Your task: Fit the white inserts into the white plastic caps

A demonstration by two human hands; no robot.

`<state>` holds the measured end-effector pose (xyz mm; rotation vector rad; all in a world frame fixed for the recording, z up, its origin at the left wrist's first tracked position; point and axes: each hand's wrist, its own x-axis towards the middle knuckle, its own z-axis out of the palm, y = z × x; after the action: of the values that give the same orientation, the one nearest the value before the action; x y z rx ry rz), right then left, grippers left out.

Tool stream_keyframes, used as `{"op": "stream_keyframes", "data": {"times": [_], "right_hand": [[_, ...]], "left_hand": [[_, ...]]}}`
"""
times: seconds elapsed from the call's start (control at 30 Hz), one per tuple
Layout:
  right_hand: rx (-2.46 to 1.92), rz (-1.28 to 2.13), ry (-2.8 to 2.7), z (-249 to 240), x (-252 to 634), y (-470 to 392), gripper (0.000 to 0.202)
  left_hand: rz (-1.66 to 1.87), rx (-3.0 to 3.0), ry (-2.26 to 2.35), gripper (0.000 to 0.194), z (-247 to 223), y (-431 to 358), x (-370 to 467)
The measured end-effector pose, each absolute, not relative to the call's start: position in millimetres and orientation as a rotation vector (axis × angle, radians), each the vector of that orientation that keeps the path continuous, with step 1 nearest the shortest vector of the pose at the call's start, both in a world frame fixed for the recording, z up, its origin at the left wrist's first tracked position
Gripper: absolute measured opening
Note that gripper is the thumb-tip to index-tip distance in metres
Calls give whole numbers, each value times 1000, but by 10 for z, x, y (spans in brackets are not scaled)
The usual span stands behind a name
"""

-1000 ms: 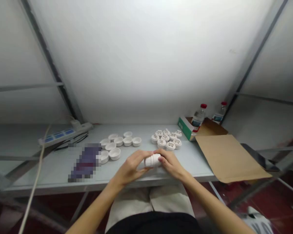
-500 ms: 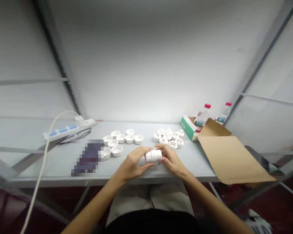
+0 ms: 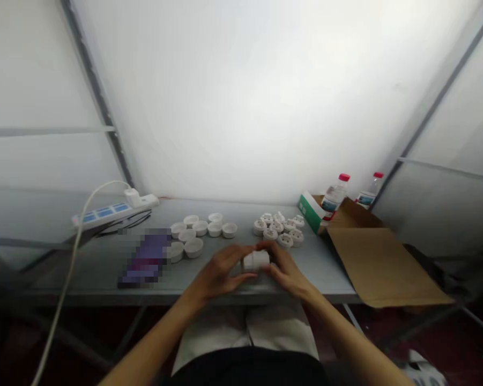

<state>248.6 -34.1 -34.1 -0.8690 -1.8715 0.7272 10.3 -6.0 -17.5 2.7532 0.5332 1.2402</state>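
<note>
Between my hands, above the front of the table, is a white cylindrical fitting (image 3: 256, 260) lying on its side. My left hand (image 3: 221, 271) grips its left end, thumb below and fingers above. My right hand (image 3: 283, 268) is closed around the right end in the same way. Behind and to the left stand several round white cups (image 3: 193, 247), open side up. Farther right is a cluster of several white round pieces (image 3: 285, 239) with small slots and tabs on top.
A pixelated dark purple object (image 3: 148, 257) lies at the left. Behind it are a power strip (image 3: 104, 213) and its white cable (image 3: 75, 252). An opened cardboard box (image 3: 381, 262) with a bottle (image 3: 334, 195) stands at the right, its flap hanging past the table edge.
My hands still hold the white fitting, which has shifted very slightly to the right. The lighting differs: the back wall is brighter and the table darker.
</note>
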Motion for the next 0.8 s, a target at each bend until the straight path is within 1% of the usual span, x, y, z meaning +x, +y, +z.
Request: {"op": "stream_keyframes", "data": {"times": [0.07,0.13,0.2,0.37,0.5,0.57,0.63,0.7,0.73,0.8], "right_hand": [[-818,696,-1861,-347,2480,-350,47],[-816,687,-1858,-366,2481,-344,40],[-833,705,-1842,-393,2490,-326,36],[-844,789,-1828,-426,2512,-298,38],[-863,712,-1891,-327,2501,-353,34],[-887,687,-1958,-233,2498,-402,31],[-926,717,-2034,-134,2494,-446,37],[-959,786,-2085,-61,2477,-464,45],[-970,812,-2097,-42,2459,-458,45],[-997,775,-2091,-36,2403,-414,38]], "left_hand": [[1212,2655,648,51,-173,-28,97],[1182,2601,691,52,-183,3,87],[1179,2608,659,54,-202,17,78],[1207,2735,535,58,-241,-21,78],[1231,2718,552,57,-221,-44,75],[1180,2705,545,58,-209,-39,64],[1137,2700,528,62,-211,-26,54],[1186,2669,555,68,-228,-7,50],[1253,2637,579,70,-240,4,51],[1411,2567,628,70,-261,26,58]]}}
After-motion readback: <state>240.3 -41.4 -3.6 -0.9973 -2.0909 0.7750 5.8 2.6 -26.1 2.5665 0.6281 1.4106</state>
